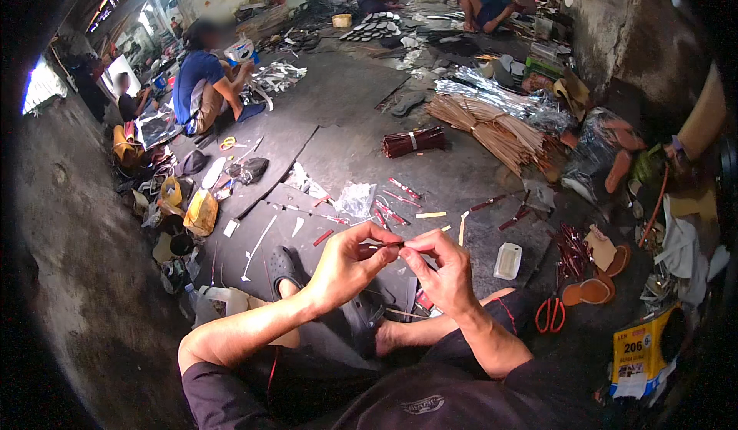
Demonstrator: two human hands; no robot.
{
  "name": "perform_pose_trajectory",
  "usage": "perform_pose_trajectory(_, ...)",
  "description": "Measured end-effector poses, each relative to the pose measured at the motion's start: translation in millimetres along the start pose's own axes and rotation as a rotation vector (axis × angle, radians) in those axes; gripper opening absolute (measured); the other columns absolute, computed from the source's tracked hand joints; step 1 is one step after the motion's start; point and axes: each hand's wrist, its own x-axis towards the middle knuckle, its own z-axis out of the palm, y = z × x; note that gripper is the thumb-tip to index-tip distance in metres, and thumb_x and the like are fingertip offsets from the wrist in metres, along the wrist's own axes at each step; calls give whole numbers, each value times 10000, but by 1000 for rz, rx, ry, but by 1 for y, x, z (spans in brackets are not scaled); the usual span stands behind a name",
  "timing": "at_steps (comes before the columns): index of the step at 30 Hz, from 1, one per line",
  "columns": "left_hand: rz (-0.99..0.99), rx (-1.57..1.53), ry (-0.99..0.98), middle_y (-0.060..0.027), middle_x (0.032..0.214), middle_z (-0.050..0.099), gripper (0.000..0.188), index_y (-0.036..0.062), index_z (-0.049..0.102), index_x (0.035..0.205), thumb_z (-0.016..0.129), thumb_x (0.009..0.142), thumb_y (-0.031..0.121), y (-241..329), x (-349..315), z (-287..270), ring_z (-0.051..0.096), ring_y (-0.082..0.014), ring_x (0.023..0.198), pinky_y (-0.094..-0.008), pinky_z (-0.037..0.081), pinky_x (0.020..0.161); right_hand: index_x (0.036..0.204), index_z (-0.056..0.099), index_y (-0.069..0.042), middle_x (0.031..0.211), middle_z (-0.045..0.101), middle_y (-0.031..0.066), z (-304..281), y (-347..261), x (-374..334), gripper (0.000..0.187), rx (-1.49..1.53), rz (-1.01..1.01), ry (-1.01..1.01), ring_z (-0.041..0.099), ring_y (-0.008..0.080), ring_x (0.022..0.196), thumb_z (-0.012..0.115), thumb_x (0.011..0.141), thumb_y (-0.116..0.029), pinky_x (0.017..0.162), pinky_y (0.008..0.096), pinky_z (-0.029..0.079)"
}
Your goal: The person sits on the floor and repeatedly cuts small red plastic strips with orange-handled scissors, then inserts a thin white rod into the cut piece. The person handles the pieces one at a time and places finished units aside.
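Note:
A thin dark red strip (393, 244) is pinched between my two hands, in front of my crossed legs. My left hand (352, 267) grips one end with its fingers bent around it, while the thumb and fingertips of my right hand (443, 267) close on the other end. Most of the strip is hidden by the fingers. Just beyond my hands, short dark red strips (393, 213) and a clear plastic bag (355, 201) lie on the dark floor. A shallow white dish (507, 261) sits to the right of my right hand.
Red-handled scissors (550, 315), sandal soles (590, 291) and a pile of dark red strips (570, 253) lie at right. Farther off are a tied dark red bundle (413, 141) and long brown strips (488, 131). A person (204, 84) sits at far left; a yellow container (201, 213) stands nearer.

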Motion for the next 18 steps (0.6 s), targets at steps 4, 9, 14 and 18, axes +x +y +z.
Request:
perform_pose_trajectory(4,2,-16,67,-77,1015,676,150,-23,606,1050,637,934,66,0,-3,1,659,-127,941,-257,532,809,987,599,9,890,661,87,4,0,1,164,27,119,-22,656,134,826,705,871,-39,723,260,526)
perform_pose_trajectory(9,-14,-165,129,-71,925,678,203,-18,612,1075,640,941,132,5,13,-8,656,-134,872,-275,535,809,1114,572,-4,994,670,136,1,-8,12,339,117,95,59,687,212,924,737,864,-164,820,321,548)
perform_pose_trajectory(14,-78,-243,109,-63,953,681,191,0,602,1067,669,914,93,2,12,-6,654,-126,873,-267,533,810,1038,589,19,955,685,81,-7,-3,7,160,135,194,-11,667,132,896,644,926,-81,815,262,528)
perform_pose_trajectory(18,-56,-112,113,-58,972,680,216,15,594,1057,705,881,71,-2,14,-8,643,-107,879,-255,521,811,1026,581,10,932,673,67,-8,0,9,149,227,294,-56,658,118,869,637,925,-84,790,254,525)
